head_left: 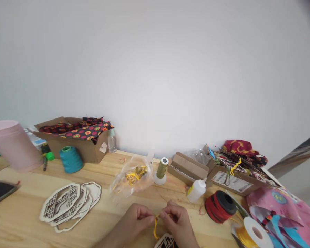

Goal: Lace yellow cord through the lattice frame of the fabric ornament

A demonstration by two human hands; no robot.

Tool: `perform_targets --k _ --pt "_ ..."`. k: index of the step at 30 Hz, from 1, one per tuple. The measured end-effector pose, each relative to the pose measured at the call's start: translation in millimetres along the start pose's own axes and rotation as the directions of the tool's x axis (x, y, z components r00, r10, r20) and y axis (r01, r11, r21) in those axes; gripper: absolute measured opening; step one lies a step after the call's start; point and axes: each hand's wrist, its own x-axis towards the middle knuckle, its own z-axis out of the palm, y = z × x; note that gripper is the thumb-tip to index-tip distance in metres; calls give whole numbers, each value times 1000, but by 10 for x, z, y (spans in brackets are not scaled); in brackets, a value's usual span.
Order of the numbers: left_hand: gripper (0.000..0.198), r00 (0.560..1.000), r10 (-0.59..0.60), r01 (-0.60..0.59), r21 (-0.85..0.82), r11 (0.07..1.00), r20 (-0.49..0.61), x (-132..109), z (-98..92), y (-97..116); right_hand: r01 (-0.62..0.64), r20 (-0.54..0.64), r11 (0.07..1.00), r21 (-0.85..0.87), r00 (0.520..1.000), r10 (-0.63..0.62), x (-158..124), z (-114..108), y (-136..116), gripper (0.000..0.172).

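My left hand and my right hand meet at the bottom middle, fingertips almost touching. Both pinch a thin yellow cord, which loops down between them. Below the cord, a pale cut-out lattice piece with dark cloth behind its openings shows at the bottom edge, partly hidden by my right hand. Whether the cord is tied to this piece cannot be made out. Ahead of my hands lies a clear plastic bag with yellow cord and gold-coloured bits inside.
Left are stacked wooden lattice cut-outs, a phone, a teal thread cone, a pink bin and a cloth-filled box. Right are a white squeeze bottle, a red cord spool, a yellow cord spool and cardboard boxes.
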Motion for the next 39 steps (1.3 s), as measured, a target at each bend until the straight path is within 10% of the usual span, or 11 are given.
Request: perform_targets --k 6,11,17,26,39 --pt "24 996 65 -64 26 998 -59 -65 -1 39 -179 76 926 332 984 163 -50 -21 15 24" --pt "21 987 63 -58 40 998 -146 -32 -18 41 -393 259 683 616 919 296 -64 -154 -131 22" --pt "18 984 75 -75 8 997 -160 -7 33 51 -550 491 522 652 831 262 -113 -114 -207 39" --pt "11 993 13 -37 -205 978 -117 -76 58 84 -183 308 969 167 943 125 -191 122 0 47" --pt "37 1000 14 -14 -138 990 0 -35 47 67 285 226 871 -401 952 -207 -156 122 51 34"
